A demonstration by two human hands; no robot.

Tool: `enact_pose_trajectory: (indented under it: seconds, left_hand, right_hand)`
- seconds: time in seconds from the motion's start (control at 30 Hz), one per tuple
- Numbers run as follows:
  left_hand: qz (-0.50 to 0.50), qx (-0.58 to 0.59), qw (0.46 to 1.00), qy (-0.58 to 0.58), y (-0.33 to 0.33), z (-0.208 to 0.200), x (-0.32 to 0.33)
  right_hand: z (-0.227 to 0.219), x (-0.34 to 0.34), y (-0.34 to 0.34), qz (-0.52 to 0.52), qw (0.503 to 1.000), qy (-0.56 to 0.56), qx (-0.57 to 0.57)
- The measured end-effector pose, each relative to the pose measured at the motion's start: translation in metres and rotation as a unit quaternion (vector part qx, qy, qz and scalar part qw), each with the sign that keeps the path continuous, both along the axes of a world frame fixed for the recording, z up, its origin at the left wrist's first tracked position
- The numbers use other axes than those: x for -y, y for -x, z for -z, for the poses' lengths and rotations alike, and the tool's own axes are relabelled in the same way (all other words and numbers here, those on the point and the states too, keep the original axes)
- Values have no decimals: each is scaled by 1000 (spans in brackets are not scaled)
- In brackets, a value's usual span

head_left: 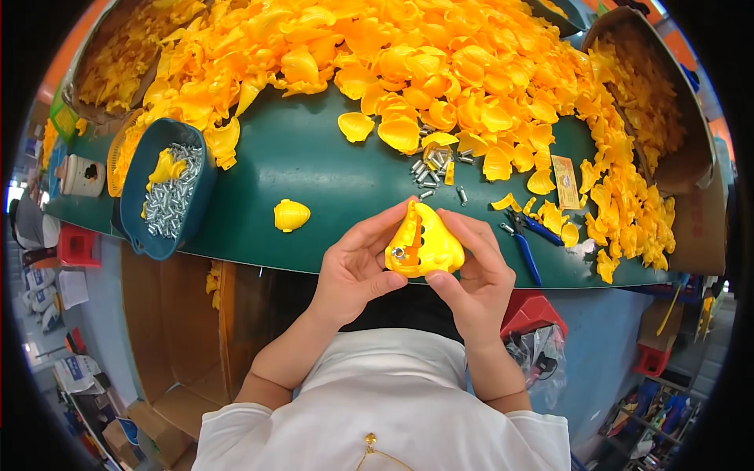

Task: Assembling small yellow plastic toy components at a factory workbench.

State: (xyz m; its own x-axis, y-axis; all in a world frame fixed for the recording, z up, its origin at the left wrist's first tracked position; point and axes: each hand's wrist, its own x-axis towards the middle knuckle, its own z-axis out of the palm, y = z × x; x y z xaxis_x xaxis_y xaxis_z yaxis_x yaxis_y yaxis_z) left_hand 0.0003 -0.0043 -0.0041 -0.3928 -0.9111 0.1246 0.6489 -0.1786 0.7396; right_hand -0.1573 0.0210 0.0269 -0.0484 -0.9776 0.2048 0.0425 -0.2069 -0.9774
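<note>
the yellow shell (pixel 433 245) is up over the near edge of the desk (pixel 290 141), held between the left hand (pixel 353 263) and the right hand (pixel 481 271). take it as the middle of a dial, twelve pointing away from the person. its slotted opening is turned upward, i'd guess so the person can see inside, where a small silvery part (pixel 399 253) sits at the shell's eight o'clock.

each grip is curled partway closed, only as wide as the piece between them. the left thumb presses at about seven o'clock, the right thumb near six, with fingers wrapped up both sides; two hands probably keep it from twisting.

just past nine o'clock a rounded yellow piece (pixel 292 216) lies alone, perhaps set apart from the pile on purpose. farther out that way stands a teal tub (pixel 206 188) of metal cylinders (pixel 169 208), likely there for an easy left-hand reach. a few loose cylinders (pixel 428 171) lie at twelve, below a great heap of yellow shells (pixel 440 63). at three, blue-handled cutters (pixel 525 255) rest by the right hand, beside yellow scraps (pixel 550 217); handy, i'd say, for that side.
</note>
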Motion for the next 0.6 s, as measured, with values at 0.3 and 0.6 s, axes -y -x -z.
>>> enact_pose_trajectory:
  seconds: [0.3,0.6]
  left_hand:
    - [11,4,1000,12,1,2,1]
    - [-2,43,997,61,2,4,1]
  right_hand:
    - [3,1,-4,12,1000,-14,6]
    - [4,1,-2,-6,999,-28,29]
